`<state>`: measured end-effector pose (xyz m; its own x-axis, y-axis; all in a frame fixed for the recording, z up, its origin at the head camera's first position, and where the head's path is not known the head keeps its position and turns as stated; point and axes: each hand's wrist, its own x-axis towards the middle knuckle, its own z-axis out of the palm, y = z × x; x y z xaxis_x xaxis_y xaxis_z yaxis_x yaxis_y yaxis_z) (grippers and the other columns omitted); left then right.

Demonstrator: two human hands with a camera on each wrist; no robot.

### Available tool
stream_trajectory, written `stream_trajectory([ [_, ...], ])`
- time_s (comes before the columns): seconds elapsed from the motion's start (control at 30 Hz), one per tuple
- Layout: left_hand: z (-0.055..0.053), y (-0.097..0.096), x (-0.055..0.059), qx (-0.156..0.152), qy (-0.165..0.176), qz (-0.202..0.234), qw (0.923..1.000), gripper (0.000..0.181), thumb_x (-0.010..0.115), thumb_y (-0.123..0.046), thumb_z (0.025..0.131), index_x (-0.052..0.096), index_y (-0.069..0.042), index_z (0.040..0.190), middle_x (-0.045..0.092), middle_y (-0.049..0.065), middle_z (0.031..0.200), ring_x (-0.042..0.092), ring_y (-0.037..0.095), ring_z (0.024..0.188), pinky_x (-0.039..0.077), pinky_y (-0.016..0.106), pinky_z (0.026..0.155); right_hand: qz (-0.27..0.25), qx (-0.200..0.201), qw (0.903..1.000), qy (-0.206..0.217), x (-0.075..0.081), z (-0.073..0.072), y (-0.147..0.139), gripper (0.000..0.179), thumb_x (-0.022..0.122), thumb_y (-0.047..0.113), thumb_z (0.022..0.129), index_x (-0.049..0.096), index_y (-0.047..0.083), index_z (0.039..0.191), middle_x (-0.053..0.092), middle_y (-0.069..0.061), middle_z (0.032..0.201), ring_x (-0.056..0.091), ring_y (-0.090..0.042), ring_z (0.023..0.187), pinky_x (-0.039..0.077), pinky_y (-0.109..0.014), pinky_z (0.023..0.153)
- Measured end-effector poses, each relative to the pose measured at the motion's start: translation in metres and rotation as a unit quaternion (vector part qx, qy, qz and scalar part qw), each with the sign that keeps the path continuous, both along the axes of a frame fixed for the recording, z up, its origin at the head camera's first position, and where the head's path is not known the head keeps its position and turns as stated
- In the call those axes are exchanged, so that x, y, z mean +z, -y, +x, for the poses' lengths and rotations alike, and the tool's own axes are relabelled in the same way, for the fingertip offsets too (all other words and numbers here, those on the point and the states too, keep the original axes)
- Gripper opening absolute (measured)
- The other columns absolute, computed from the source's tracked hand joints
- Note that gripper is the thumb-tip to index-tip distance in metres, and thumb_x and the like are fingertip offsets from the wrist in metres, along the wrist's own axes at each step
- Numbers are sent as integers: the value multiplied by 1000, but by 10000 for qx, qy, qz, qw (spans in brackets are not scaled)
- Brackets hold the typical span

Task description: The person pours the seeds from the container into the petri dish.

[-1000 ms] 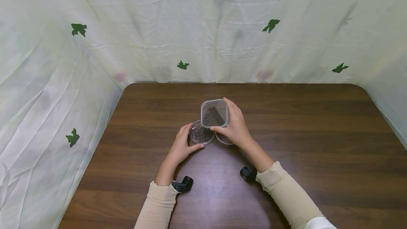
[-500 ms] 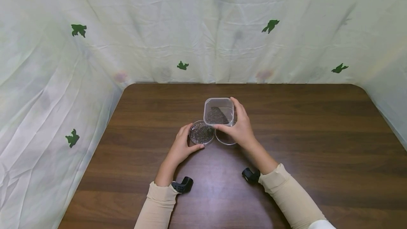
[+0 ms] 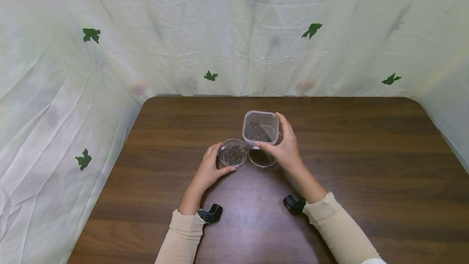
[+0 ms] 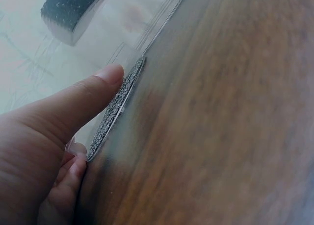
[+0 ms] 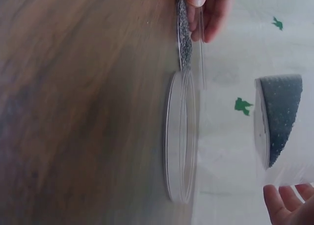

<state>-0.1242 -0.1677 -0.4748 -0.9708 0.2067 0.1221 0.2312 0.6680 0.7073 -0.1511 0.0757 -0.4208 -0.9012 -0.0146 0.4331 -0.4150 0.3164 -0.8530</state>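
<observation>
My left hand [image 3: 209, 169] grips a shallow clear petri dish [image 3: 233, 153] on the table, thumb at the near side and fingers around the far side. Dark grey granules form a layer in it, also seen edge-on in the left wrist view. My right hand [image 3: 286, 148] holds a clear square plastic tub [image 3: 261, 128] in the air by its right side. Dark granules [image 5: 281, 118] lie heaped toward one side of the tub. Below the tub, a round clear lid or second dish [image 3: 261, 159] sits beside the petri dish, partly covered by the tub in the head view.
The brown wood-grain table [image 3: 366, 166] reaches back to a pale curtain [image 3: 234, 31] marked with green leaf-like shapes. Black wrist devices [image 3: 211, 214] sit at both cuffs, close over the tabletop.
The right hand has moved the tub rightward, away from over the petri dish, and tipped it back toward level. More of the petri dish shows. The left hand has stayed in place.
</observation>
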Motion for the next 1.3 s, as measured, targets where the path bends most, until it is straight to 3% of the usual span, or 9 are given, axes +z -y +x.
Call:
stream_trajectory([
  [0.33, 0, 0, -1, -25, -22, -16, 10000, 87, 79, -31, 68, 33, 1, 135, 36, 21, 131, 32, 32, 122, 27, 46, 99, -160, -217, 9996, 33, -5, 4, -17, 93, 84, 19, 60, 33, 4, 136, 45, -9, 127, 47, -27, 106, 42, -42, 80],
  [0.93, -1, 0, -1, -17, -123, -69, 9999, 88, 80, -29, 67, 33, 2, 134, 37, 21, 131, 32, 32, 122, 27, 45, 100, -72, -679, 9977, 8, -14, 7, -50, 91, 84, 15, 59, 35, 2, 135, 44, -10, 129, 45, -25, 109, 41, -38, 78],
  [1.13, -1, 0, -1, -30, -166, -32, 9999, 88, 80, -29, 66, 34, 2, 134, 38, 22, 130, 33, 33, 121, 27, 45, 100, -6, -984, 9951, 82, -19, 7, -64, 90, 84, 14, 60, 35, 3, 135, 42, -8, 132, 43, -22, 113, 40, -31, 78],
  [1.3, 0, -1, -1, -45, -215, -29, 9998, 88, 80, -28, 66, 33, 3, 134, 38, 22, 130, 33, 34, 121, 27, 46, 99, -190, -1106, 9936, 142, -11, 11, -70, 87, 82, 5, 61, 34, -2, 134, 45, -16, 127, 45, -30, 111, 40, -35, 78],
])
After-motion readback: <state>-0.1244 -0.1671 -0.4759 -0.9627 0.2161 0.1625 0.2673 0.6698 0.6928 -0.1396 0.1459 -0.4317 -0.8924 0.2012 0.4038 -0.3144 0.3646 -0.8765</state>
